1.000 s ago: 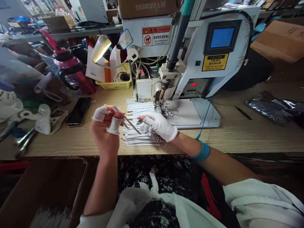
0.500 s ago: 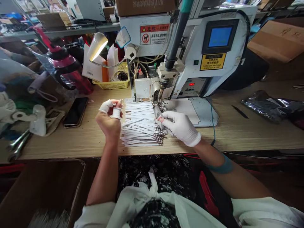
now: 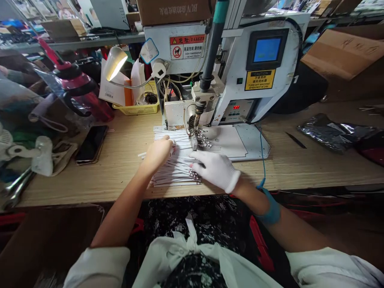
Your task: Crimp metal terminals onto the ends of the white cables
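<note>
A pale wooden workbench (image 3: 120, 176) spans the view, and a white machine (image 3: 232, 84) stands on it, its top cut off by the upper edge. A brown carton (image 3: 177, 14) on the machine is cut off too, its printing upside down. At the right lies another cardboard box (image 3: 345, 52) with handwriting on its side; its contents cannot be made out. Under the bench at lower left, a floor box (image 3: 57, 232) sinks into shadow, with faint pale strands near its bottom, too dim to identify. A yellow basket (image 3: 136, 110) beside the machine holds upright white packaging, something orange and a dark tangled item.

The white strips (image 3: 177, 166) lie in a pile on the bench, partly beneath the machine's head. Their long axes run mostly left to right, a few slanting across the others, with dark-flecked ends toward the right. Both hands cover parts of the pile.

The gloved right hand (image 3: 217, 172) reaches over those right ends, thumb and forefinger apart; whether it pinches a strip cannot be told. The left hand (image 3: 159, 154) bends over the left side of the pile, its fingers mostly hidden, so its grip cannot be told either. A short white end (image 3: 142, 155) juts out on its left.
</note>
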`<state>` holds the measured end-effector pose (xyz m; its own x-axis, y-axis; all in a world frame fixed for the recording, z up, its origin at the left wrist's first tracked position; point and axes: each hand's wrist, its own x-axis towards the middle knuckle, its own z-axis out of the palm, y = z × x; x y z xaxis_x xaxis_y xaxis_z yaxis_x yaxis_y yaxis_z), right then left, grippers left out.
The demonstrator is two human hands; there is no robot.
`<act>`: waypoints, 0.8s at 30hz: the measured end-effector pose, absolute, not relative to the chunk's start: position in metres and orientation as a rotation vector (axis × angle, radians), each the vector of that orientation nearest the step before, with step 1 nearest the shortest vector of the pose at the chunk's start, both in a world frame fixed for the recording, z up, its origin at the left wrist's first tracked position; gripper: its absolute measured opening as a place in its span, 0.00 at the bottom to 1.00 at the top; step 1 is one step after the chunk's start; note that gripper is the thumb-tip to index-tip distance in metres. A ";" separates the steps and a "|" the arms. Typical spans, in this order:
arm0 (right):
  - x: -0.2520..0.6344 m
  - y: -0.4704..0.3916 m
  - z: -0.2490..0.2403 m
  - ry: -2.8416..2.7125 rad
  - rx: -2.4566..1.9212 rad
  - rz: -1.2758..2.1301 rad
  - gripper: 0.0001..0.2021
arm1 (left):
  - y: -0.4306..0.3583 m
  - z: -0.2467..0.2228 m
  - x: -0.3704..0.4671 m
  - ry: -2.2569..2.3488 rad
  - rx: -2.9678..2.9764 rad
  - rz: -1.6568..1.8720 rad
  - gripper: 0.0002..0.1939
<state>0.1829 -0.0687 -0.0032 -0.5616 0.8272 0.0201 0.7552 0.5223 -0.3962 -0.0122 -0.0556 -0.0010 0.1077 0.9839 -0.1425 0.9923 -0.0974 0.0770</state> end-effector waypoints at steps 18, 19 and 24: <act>0.161 -0.069 0.003 -1.837 -0.827 1.296 0.20 | -0.113 0.033 -0.021 1.642 2.047 0.803 0.10; 0.157 -0.071 0.003 -1.778 -0.805 1.365 0.19 | -0.118 0.031 -0.017 1.611 1.976 0.841 0.11; 0.152 -0.076 0.005 -1.735 -0.883 1.266 0.15 | -0.125 0.022 -0.007 1.597 1.689 1.076 0.11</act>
